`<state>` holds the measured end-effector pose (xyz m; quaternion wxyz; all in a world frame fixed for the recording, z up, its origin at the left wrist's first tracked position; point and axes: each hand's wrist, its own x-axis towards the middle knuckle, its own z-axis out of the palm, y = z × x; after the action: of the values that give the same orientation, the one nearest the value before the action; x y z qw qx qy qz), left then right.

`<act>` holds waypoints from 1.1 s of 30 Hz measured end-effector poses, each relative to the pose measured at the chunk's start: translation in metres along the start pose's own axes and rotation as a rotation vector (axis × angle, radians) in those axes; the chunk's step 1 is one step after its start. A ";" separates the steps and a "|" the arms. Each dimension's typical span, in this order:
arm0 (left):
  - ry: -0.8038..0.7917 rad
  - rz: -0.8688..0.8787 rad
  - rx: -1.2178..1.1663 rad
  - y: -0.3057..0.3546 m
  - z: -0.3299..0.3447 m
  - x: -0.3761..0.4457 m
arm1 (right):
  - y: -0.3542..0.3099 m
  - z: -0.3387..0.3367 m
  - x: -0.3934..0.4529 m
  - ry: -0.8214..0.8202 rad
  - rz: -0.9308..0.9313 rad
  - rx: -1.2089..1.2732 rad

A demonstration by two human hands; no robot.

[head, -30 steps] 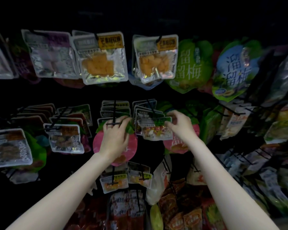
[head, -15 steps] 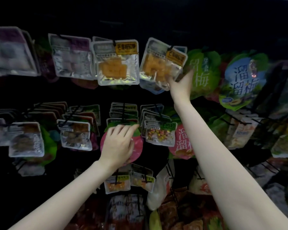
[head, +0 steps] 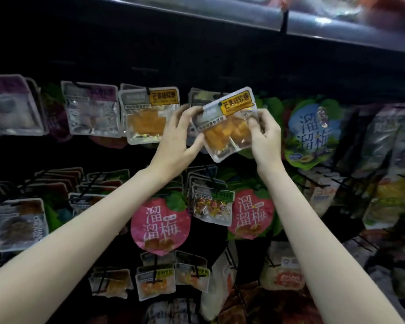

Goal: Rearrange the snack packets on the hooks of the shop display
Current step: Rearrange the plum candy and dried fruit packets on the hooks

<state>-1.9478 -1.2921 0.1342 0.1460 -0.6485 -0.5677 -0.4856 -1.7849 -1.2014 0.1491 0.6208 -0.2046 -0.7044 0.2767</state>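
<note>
Left hand (head: 173, 139) — newly on mango packet (head: 227, 127)

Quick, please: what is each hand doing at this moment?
Left hand: grips the left edge of the mango packet.
Right hand: pinches its right edge.

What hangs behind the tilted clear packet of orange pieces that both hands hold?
Behind the tilted clear packet of orange pieces, a grey-topped packet on the same hook peeks out, with green leaf-shaped packaging beside it. The hook itself and anything directly behind are covered.
</note>
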 end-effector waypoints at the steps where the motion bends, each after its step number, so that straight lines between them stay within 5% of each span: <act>1: 0.028 -0.006 -0.053 0.003 -0.001 0.005 | -0.002 -0.002 -0.002 -0.007 -0.052 -0.030; 4: 0.149 -0.058 -0.215 0.002 -0.005 0.009 | -0.009 0.005 -0.006 -0.058 -0.084 0.010; 10: 0.452 -0.318 -0.096 -0.036 -0.040 -0.017 | -0.009 0.065 -0.011 -0.299 0.037 0.059; 15: 0.287 -0.441 -0.208 -0.053 -0.074 -0.008 | -0.017 0.114 -0.002 -0.418 0.116 0.108; 20: 0.276 -0.556 -0.468 -0.056 -0.084 -0.007 | -0.026 0.118 -0.005 -0.323 0.126 0.198; 26: 0.180 -0.284 -0.518 -0.024 -0.106 -0.026 | -0.051 0.097 -0.021 -0.291 -0.015 0.233; 30: 0.092 -0.412 -0.553 -0.040 -0.121 -0.082 | -0.034 0.100 -0.068 -0.533 0.123 0.185; 33: -0.115 -0.628 -0.574 -0.076 -0.115 -0.163 | -0.002 0.121 -0.125 -0.801 0.270 0.043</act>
<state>-2.0493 -1.4505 0.0333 -0.2274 -0.4845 -0.5866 -0.6078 -1.8861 -1.2988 0.0461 0.2603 -0.1582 -0.8510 0.4277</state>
